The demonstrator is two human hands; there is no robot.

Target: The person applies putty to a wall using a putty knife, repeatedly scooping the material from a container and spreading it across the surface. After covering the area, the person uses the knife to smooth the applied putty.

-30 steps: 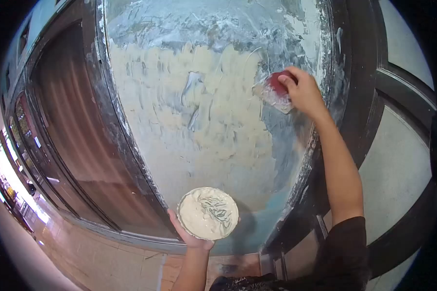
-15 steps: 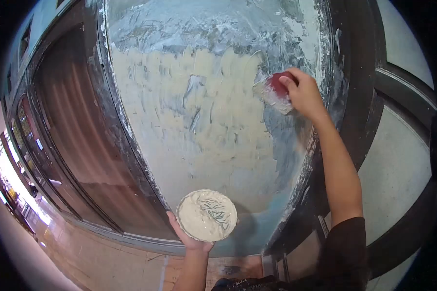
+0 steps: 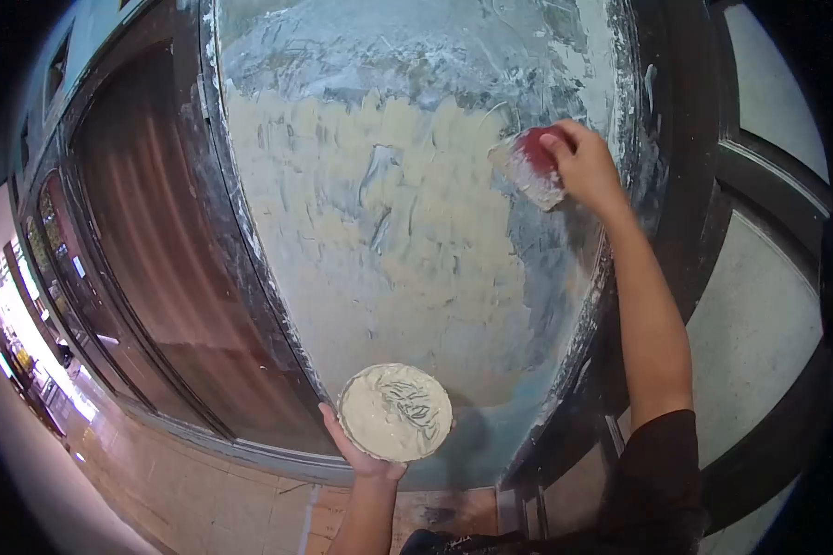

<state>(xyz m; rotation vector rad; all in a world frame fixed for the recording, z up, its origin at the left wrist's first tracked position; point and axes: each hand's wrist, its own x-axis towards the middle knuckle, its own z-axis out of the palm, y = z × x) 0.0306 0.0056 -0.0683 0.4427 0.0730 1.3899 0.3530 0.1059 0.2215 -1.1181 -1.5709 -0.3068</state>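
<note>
Against the upper right of the wall panel (image 3: 398, 231), my right hand (image 3: 585, 166) grips a red scraper (image 3: 539, 153) whose blade is smeared with pale paste. The blade lies near the right edge of a cream-coloured coated area, beside bare blue-grey surface. Low in the view, my left hand (image 3: 366, 453) holds a round container (image 3: 395, 413) of cream paste from below, with the thumb at its left rim. The paste is ridged on its right side. Streaks of blue-grey show through the coating around the middle of the panel.
Dark framed glass (image 3: 148, 222) with a reddish curtain-like surface stands left of the panel. To the right are dark frames with pale panes (image 3: 759, 314). Below lies a tiled floor (image 3: 222, 499) with a brown sheet (image 3: 435, 518) on it.
The view has shifted slightly, so the wall appears a little further right. My right hand and the scraper have moved slightly right and the blade's angle has changed a little.
</note>
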